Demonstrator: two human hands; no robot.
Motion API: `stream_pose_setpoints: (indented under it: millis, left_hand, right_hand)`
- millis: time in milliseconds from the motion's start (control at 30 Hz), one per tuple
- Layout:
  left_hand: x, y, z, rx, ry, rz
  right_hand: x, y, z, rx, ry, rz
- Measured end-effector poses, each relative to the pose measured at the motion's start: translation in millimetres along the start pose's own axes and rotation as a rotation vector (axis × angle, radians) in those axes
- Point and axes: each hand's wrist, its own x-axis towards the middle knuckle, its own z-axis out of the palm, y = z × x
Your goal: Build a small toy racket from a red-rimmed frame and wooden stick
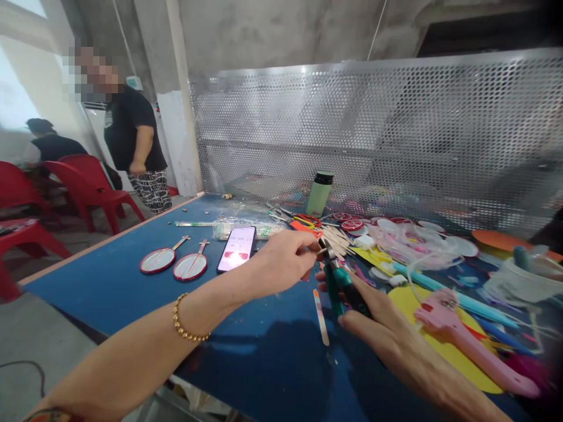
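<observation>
My right hand [373,319] is closed round green-handled cutting pliers [341,281], whose jaws point up toward my left hand. My left hand [284,258] pinches a thin wooden stick [324,251] at the pliers' jaws, just above the blue table [132,293]. A painted wooden stick [321,316] lies flat on the table below both hands. A pile of bare wooden sticks [338,237] lies just behind the hands.
A phone [236,249] with a lit screen and two red-rimmed round paddles [176,262] lie to the left. A pink glue gun [466,340], yellow sheet [457,351], green bottle [319,193], scissors [305,223] and round discs crowd the right. A perforated metal panel [396,129] backs the table; people and red chairs [92,181] stand left.
</observation>
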Motion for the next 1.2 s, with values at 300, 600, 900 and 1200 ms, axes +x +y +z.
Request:
stream_pose_setpoints:
  millis: [300, 600, 900, 1200]
  left_hand:
    - [1, -3, 0, 0.044, -0.025, -0.045]
    - [5, -7, 5, 0.021, -0.036, -0.064]
    - [13, -18, 11, 0.019, -0.078, -0.09]
    - [15, -24, 13, 0.054, -0.083, -0.089]
  right_hand:
    - [-3, -22, -5, -0.071, -0.045, -0.054]
    - [4, -10, 10, -0.075, -0.043, 0.024]
    - [6, -16, 9, -0.082, -0.09, 0.097]
    - [12, -18, 3, -0.017, -0.154, 0.108]
